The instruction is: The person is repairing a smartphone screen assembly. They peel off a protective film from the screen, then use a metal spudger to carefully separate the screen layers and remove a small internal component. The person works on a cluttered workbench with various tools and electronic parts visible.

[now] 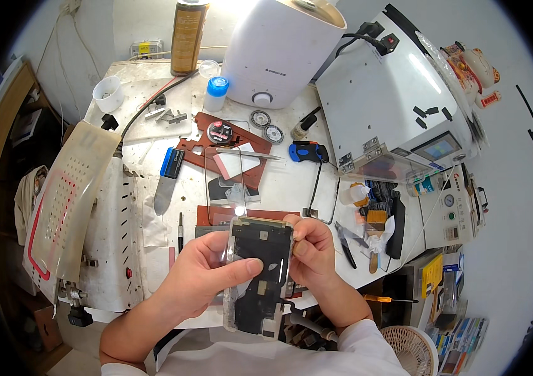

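Observation:
A phone screen panel (249,310), black on its back with a pale worn edge, is held up in front of my chest, over the table's near edge. My left hand (200,266) grips it from the left, thumb pressed flat on the black back and fingers behind. At the upper right corner my right hand (313,250) pinches the panel's edge between thumb and fingers; whether a loose scrap is in that pinch is too small to tell. A short dark flex cable (286,306) hangs from the panel's lower right side.
Beyond my hands lie a brown work mat (260,178), a blue-handled scraper (169,172), pliers (345,244) and a wire cutting bow (323,188). A perforated heating machine (106,232) stands left, a large white machine (379,100) right, and a white humidifier (272,56) behind.

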A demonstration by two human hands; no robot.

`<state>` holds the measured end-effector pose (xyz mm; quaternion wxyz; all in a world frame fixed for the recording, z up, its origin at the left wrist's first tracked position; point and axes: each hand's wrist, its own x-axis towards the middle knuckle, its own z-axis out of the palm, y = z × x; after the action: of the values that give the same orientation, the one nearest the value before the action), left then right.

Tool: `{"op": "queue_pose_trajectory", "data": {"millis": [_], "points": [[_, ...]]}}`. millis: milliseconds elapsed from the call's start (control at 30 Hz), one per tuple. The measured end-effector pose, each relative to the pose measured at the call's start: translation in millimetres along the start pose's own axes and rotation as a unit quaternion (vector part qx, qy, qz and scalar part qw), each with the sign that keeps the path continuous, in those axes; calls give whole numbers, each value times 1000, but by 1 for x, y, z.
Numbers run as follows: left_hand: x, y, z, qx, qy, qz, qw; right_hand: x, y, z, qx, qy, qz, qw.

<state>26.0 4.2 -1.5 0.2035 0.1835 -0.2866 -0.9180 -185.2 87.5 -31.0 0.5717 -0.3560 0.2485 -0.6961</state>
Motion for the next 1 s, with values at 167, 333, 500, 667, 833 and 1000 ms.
{"op": "queue_pose_trajectory", "data": {"millis": [167,333,500,667,833,1000], "points": [[-1,1,0,-6,-4,-4,1000,0,-1,1,5,0,3,1000],[0,2,0,-8,-6,-10,1000,0,0,0,5,-6,3,1000],[0,1,0,-21,-9,-12,1000,0,0,0,8,-14,2,1000],[0,1,-1,-31,-11,-20,999,0,2,1,7,-11,-2,1000],[1,0,-2,-30,-14,-26,999,-1,1,0,9,-11,-3,1000],[1,0,-2,-36,-15,-21,999,0,1,1,11,-13,0,1000]]}}
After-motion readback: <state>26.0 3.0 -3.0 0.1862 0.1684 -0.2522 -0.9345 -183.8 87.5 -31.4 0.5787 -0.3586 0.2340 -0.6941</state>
